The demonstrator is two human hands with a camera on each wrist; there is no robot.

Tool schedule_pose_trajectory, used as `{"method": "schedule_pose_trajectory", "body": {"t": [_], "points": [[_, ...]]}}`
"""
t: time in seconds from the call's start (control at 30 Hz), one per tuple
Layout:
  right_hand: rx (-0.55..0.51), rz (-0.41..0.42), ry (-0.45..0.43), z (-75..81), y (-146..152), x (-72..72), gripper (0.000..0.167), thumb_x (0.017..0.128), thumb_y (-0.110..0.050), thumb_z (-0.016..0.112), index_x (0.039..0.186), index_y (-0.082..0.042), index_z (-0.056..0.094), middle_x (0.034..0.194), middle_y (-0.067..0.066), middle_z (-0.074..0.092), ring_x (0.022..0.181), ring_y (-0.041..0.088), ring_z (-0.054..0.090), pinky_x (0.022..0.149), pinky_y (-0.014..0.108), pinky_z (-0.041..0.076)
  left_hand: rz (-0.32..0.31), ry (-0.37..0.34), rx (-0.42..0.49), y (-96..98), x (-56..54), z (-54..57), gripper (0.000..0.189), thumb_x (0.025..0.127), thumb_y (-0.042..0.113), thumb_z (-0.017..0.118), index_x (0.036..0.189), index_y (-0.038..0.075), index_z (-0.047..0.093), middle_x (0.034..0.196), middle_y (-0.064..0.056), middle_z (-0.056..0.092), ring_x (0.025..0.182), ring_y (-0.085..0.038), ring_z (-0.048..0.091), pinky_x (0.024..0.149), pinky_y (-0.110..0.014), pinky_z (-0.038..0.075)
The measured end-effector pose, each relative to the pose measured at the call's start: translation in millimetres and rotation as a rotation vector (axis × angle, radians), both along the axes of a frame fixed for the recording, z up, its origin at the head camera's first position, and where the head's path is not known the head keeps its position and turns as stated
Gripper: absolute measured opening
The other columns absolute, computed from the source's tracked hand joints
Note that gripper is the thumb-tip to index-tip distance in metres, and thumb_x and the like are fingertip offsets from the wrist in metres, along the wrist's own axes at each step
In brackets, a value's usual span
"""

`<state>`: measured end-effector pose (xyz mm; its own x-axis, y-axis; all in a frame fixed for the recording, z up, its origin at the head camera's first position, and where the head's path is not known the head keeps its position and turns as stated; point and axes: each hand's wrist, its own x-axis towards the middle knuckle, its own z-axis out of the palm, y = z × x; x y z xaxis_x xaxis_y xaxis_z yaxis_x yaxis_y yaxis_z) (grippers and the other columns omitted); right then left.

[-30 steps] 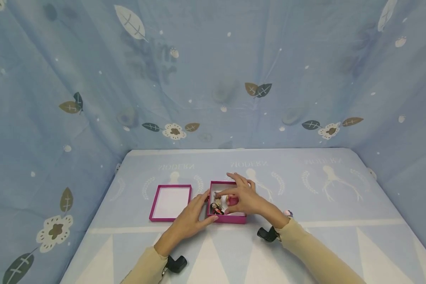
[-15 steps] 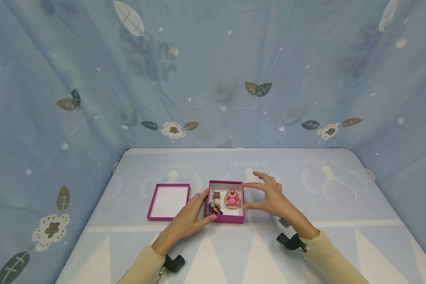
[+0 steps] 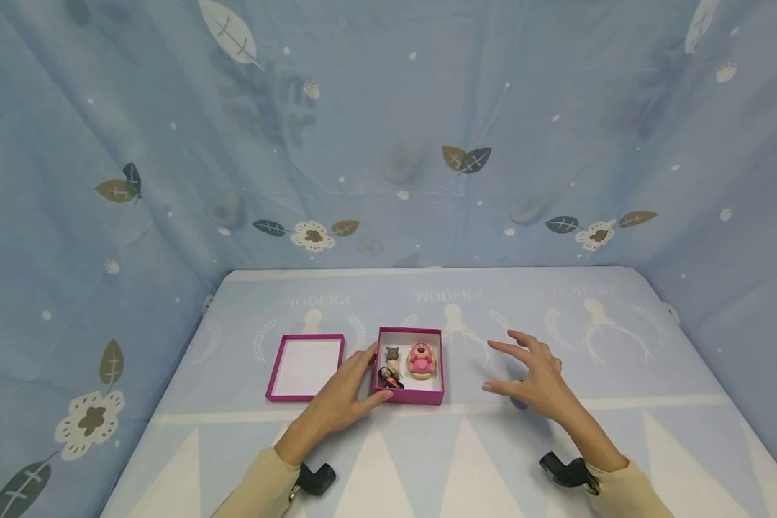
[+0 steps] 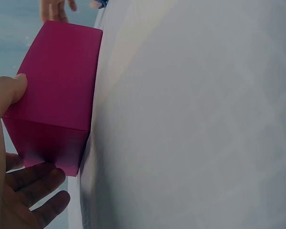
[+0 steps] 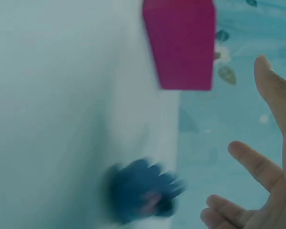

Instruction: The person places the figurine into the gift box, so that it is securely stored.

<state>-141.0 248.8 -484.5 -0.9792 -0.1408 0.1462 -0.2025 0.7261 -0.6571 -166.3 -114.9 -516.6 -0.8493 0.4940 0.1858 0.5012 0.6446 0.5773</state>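
My left hand (image 3: 344,392) holds a magenta box (image 3: 417,396) at its near-left corner, thumb on the front wall and fingers along the left side. In the left wrist view the same box (image 4: 62,76) shows its plain outer walls. Inside lie a pink bear figure (image 3: 421,361) on a yellowish base, a grey-headed figure (image 3: 393,357) and a dark-haired figure (image 3: 391,378). To the right, my right hand (image 3: 534,378) hovers with fingers spread and nothing in them. Beneath it sits a blue spiky figure (image 5: 140,193), blurred in the right wrist view and mostly hidden in the head view.
The magenta-rimmed lid (image 3: 305,394) lies inner side up, left of the box. A pale blue patterned cloth covers the table (image 3: 427,453). Blue printed curtains (image 3: 388,129) close off the back and both sides.
My right hand has come out of the box and moved right, leaving the pink bear figure inside and in sight. My left hand stays on the box.
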Motion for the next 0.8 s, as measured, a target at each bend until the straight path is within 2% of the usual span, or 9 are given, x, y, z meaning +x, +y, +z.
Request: {"method": "schedule_pose_trajectory", "body": {"t": [0.2,0.37,0.53,0.8], "points": [[0.029,-0.083,0.029,-19.4,17.2,11.6,0.073,0.069,-0.041,0.087,0.132,-0.015,0.062,0.143,0.023,0.041,0.12,0.045,0.038,0.083,0.056,0.024,0.004,0.007,-0.006,-0.3,-0.6,0.2,0.09,0.088,0.053,0.067,0.156,0.011,0.025,0.136,-0.007,0.054,0.124,-0.016,0.05,0.107,-0.041,0.044],[0.04,-0.116,-0.022,-31.4,22.1,20.7,0.076,0.069,-0.045,0.086,0.134,-0.016,0.059,0.142,0.023,0.042,0.118,0.045,0.039,0.079,0.051,0.025,0.007,0.005,-0.005,-1.5,1.7,0.3,0.091,0.087,0.053,0.067,0.156,0.011,0.025,0.135,-0.007,0.055,0.123,-0.016,0.051,0.107,-0.042,0.045],[0.045,-0.12,-0.056,-35.0,21.3,24.1,0.077,0.069,-0.047,0.085,0.134,-0.015,0.059,0.142,0.023,0.042,0.119,0.046,0.039,0.08,0.053,0.026,0.006,0.009,-0.011,-1.9,2.7,0.8,0.091,0.087,0.053,0.067,0.156,0.012,0.024,0.139,-0.009,0.053,0.128,-0.019,0.05,0.109,-0.043,0.043],[0.092,-0.128,-0.039,-37.1,19.5,20.4,0.071,0.068,-0.048,0.085,0.126,-0.014,0.065,0.139,0.023,0.045,0.12,0.046,0.039,0.082,0.056,0.026,0.009,0.004,-0.023,-0.3,1.0,-0.2,0.091,0.087,0.052,0.067,0.157,0.013,0.023,0.14,-0.011,0.052,0.128,-0.02,0.05,0.11,-0.043,0.042]]}}
